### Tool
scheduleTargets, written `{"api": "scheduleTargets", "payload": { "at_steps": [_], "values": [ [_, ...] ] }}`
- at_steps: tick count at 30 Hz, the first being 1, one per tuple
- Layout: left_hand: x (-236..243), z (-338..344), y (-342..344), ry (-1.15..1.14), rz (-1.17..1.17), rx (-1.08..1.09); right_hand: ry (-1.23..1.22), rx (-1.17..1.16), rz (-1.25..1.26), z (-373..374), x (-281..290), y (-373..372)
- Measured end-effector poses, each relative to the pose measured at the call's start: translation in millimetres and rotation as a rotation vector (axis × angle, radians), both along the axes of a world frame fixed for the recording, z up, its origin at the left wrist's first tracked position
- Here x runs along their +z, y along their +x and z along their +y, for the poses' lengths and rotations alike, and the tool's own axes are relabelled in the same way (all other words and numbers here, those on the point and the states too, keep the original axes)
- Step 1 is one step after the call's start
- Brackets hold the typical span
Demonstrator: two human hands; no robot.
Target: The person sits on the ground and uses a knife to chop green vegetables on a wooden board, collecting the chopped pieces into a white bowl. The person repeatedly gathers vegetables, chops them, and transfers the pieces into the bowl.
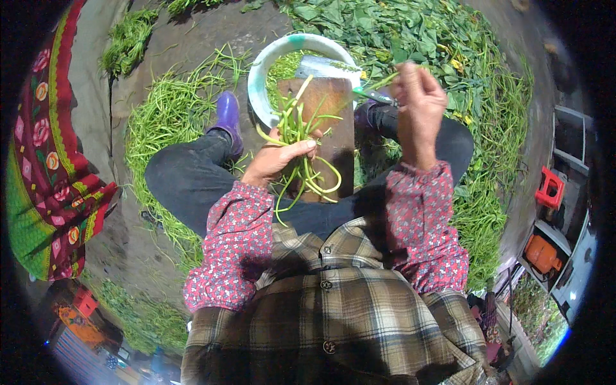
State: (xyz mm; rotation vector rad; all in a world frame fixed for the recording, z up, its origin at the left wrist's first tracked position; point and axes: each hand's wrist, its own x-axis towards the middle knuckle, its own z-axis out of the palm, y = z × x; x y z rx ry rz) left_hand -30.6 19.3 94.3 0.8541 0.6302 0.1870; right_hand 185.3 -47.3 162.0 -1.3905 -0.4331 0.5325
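Note:
My left hand (282, 157) grips a bunch of long green stems (299, 125) over a wooden board (327, 99), some ends looping down. My right hand (417, 109) is raised at the board's right, fingers curled, with a green stem (384, 82) at its fingertips. Behind the board sits a white-and-green basin (264, 70) holding small green pieces (286, 64). A wide metal blade (321, 67) lies over the basin, and a dark-and-green handle (375, 96) shows beside my right hand, partly behind it.
Piles of stems (163, 122) and leafy greens (410, 32) surround my bent legs and purple boots (228, 119) on the grey ground. A red flowered cloth (58, 192) lies far left; a red plastic stool (548, 186) and an orange container (539, 253) stand far right.

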Motion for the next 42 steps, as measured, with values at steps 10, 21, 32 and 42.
{"api": "scheduleTargets", "payload": {
  "at_steps": [10, 21, 32, 42],
  "values": [
    [-22.6, 0.1, -7.0, -0.576, -0.104, 0.336, -0.19, 0.485, -0.167, -8.7, 3.0, -47.1],
    [-21.8, 4.4, -5.3, -0.624, -0.215, 0.476, -0.251, 0.43, 0.303, -53.6, -33.2, -78.7],
    [-4.2, -3.1, -1.9, 0.012, -0.044, 0.192, -0.349, 0.08, -0.423, -47.8, -37.7, -38.3],
    [-18.5, -5.7, -3.9, 0.143, -0.111, 0.039, -0.391, 0.715, -0.799, -9.9, -19.5, -85.9]
  ]
}}
